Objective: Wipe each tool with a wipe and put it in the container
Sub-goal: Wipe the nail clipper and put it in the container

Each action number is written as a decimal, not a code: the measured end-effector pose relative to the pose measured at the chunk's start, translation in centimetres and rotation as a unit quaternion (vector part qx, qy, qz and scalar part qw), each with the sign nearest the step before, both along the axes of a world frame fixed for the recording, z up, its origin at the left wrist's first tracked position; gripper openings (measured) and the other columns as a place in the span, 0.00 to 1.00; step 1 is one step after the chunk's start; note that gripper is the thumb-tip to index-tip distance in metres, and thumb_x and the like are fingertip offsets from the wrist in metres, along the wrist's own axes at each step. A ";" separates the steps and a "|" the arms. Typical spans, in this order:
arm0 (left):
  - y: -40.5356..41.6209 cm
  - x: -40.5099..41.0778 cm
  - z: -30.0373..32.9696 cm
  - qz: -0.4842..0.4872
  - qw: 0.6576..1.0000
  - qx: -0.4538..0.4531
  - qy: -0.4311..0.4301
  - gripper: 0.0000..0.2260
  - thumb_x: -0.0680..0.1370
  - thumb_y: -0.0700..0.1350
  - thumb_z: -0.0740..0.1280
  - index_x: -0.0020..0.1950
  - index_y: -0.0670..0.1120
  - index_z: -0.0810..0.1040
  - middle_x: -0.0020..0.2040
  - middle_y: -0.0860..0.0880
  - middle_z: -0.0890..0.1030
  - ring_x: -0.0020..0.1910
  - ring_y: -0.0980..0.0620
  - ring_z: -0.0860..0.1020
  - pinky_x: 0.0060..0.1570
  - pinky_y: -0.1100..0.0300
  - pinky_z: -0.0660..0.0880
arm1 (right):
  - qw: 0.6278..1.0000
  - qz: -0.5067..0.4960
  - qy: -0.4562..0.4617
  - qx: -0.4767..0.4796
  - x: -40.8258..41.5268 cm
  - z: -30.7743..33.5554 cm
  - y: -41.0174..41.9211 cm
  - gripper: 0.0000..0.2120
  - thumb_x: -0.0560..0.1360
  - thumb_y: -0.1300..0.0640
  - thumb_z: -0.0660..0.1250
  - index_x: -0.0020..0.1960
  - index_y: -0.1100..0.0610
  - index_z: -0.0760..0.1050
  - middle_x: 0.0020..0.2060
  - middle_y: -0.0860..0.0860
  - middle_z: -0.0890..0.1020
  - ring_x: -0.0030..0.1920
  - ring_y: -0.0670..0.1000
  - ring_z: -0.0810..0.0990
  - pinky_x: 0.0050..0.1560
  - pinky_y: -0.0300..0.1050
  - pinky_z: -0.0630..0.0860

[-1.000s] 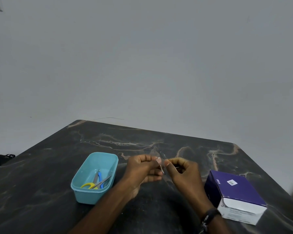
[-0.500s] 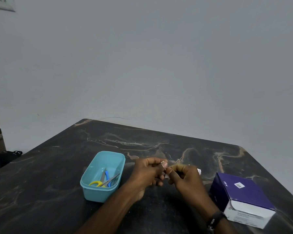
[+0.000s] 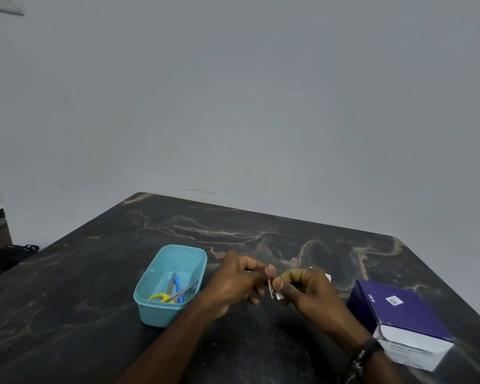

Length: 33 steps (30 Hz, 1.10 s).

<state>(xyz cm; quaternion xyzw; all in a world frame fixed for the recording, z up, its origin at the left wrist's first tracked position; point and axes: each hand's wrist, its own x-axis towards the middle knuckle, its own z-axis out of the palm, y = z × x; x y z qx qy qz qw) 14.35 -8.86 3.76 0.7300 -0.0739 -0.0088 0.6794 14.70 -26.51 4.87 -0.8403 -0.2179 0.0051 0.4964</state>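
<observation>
- Tool [image 3: 270,287]: small, thin, metallic; it sits between your two hands, above the table and clear of it. Its upper end is pinched under your left thumb, and its lower part runs down past your right thumb tip. Which kind of tool it is cannot be told.
- Wipe [image 3: 279,296]: white, folded round the tool's lower end; a second white edge shows behind your right knuckles.
- Left hand [image 3: 237,281]: fingers curled, thumb and forefinger pinching the tool's top.
- Right hand [image 3: 306,291]: fingers curled, thumb pressing the wipe against the tool.
- Container [image 3: 170,285]: light blue, open-topped, just left of your left hand. Inside lie scissors with yellow handles [image 3: 161,297], a blue-handled tool [image 3: 178,286] and a metal pair of scissors [image 3: 185,291].
- Box [image 3: 402,320]: purple top, white end, on the table to the right of your right wrist.
- Wristband [image 3: 367,353]: dark, on your right wrist.
- Table [image 3: 67,314]: dark stone with pale veins; it carries the container and box.
</observation>
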 end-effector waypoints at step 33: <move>-1.9 -1.1 -0.3 -0.032 0.998 -0.047 -0.016 0.06 0.80 0.41 0.65 0.52 0.45 0.81 0.42 0.40 0.84 0.35 0.48 0.81 0.34 0.58 0.79 | 0.955 -0.144 0.074 0.248 0.1 0.7 -0.6 0.08 0.73 0.67 0.70 0.51 0.59 0.79 0.39 0.55 0.87 0.35 0.49 0.85 0.28 0.36 0.75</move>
